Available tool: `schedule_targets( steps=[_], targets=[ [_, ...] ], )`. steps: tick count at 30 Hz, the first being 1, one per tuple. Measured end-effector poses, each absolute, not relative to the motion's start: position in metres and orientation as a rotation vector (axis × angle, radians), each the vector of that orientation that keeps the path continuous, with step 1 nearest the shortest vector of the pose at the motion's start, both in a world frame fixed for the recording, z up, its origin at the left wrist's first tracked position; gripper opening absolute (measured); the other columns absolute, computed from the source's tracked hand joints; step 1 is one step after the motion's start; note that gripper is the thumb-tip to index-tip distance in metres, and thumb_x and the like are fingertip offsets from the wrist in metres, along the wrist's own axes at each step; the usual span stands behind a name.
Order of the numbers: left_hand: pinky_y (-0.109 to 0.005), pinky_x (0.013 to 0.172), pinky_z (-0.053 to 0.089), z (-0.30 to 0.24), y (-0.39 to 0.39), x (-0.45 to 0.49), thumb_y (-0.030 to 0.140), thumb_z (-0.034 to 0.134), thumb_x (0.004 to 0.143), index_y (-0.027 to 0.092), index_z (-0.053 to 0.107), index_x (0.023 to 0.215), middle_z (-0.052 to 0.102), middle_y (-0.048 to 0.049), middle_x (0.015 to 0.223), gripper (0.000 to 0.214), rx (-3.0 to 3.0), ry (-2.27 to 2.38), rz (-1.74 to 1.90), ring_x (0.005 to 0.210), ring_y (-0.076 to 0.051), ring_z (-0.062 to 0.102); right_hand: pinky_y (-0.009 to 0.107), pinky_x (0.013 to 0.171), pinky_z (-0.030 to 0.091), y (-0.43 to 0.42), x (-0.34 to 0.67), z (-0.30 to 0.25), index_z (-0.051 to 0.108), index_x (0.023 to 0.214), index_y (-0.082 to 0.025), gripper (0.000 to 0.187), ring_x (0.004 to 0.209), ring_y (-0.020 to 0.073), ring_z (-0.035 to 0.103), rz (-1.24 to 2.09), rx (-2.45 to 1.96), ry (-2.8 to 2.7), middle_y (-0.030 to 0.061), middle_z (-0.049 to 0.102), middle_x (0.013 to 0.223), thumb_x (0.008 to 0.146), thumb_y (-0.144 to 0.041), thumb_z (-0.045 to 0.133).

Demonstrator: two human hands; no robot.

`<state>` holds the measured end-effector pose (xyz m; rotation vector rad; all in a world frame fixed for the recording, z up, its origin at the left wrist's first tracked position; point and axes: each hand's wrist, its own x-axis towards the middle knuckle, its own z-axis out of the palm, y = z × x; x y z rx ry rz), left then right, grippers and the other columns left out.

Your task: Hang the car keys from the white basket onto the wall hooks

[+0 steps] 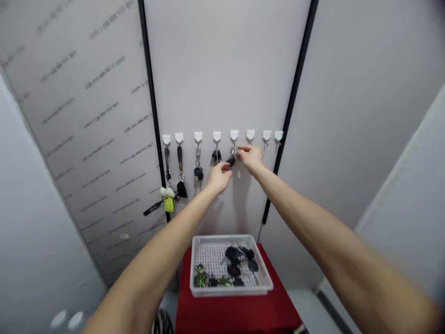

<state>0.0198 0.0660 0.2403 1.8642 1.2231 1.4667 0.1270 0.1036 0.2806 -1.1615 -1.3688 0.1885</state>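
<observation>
A bunch of keys hangs from a white wall hook, fifth from the left. My right hand comes from the right, its thumb and finger pinched on the metal part of this bunch. Just below, my left hand has its fingertips closed at the bunch's black round piece. Beside them, a set of dark keys hangs on the fourth hook, its lower end close to my left hand. The sixth hook is just above my right hand.
Further left hang keys with a black round fob, a strap with a black tag and a strap with a yellow-green charm. Below, a white plastic basket of keys stands on a red surface. Black strips edge the wall panel.
</observation>
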Motion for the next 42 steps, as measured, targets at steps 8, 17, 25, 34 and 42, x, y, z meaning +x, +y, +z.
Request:
schedule_targets(
  steps=[8, 17, 25, 34, 42],
  targets=[
    [-0.022, 0.073, 0.038, 0.108, 0.033, 0.007, 0.01, 0.042, 0.064, 0.008, 0.05, 0.088, 0.056, -0.0085, 0.087, 0.025, 1.779, 1.258, 1.13, 0.078, -0.01, 0.051, 0.023, 0.066, 0.04, 0.032, 0.149, 0.132, 0.058, 0.078, -0.013, 0.022, 0.068, 0.0115, 0.053, 0.218, -1.358, -1.956, 0.005, 0.06, 0.077, 0.061, -0.016, 0.045],
    [-0.024, 0.071, 0.036, 0.018, 0.002, 0.015, 0.017, 0.047, 0.06, 0.016, 0.053, 0.082, 0.055, -0.0049, 0.084, 0.023, 2.156, 1.542, 0.649, 0.079, -0.014, 0.049, 0.025, 0.074, 0.033, -0.007, 0.165, 0.039, 0.057, 0.08, -0.014, 0.021, 0.082, 0.0162, 0.045, 0.128, -1.591, -2.407, 0.0065, 0.056, 0.083, 0.063, -0.014, 0.044],
    [-0.022, 0.06, 0.036, 0.015, -0.001, 0.018, 0.013, 0.044, 0.059, 0.017, 0.053, 0.073, 0.056, -0.0013, 0.067, 0.017, 2.055, 1.65, 0.61, 0.064, -0.012, 0.05, 0.028, 0.074, 0.032, -0.012, 0.154, 0.033, 0.057, 0.082, -0.017, 0.022, 0.082, 0.0175, 0.045, 0.194, -1.536, -2.435, 0.0051, 0.057, 0.084, 0.063, -0.019, 0.046],
    [-0.017, 0.053, 0.036, 0.022, 0.009, 0.008, 0.009, 0.041, 0.059, 0.015, 0.05, 0.077, 0.049, 0.003, 0.057, 0.02, 1.798, 1.319, 0.983, 0.054, -0.006, 0.046, 0.026, 0.072, 0.036, -0.007, 0.146, 0.035, 0.057, 0.083, -0.015, 0.023, 0.078, 0.0143, 0.049, 0.437, -1.35, -2.093, 0.0056, 0.058, 0.082, 0.064, -0.021, 0.044],
    [-0.017, 0.054, 0.037, 0.057, 0.009, 0.005, 0.006, 0.043, 0.057, 0.014, 0.047, 0.079, 0.05, 0.0037, 0.058, 0.024, 1.736, 1.134, 1.029, 0.054, -0.006, 0.046, 0.022, 0.058, 0.037, -0.002, 0.14, 0.062, 0.056, 0.064, -0.014, 0.017, 0.059, 0.0108, 0.05, 0.716, -1.277, -1.889, 0.0016, 0.057, 0.062, 0.064, -0.026, 0.044]
  ],
)
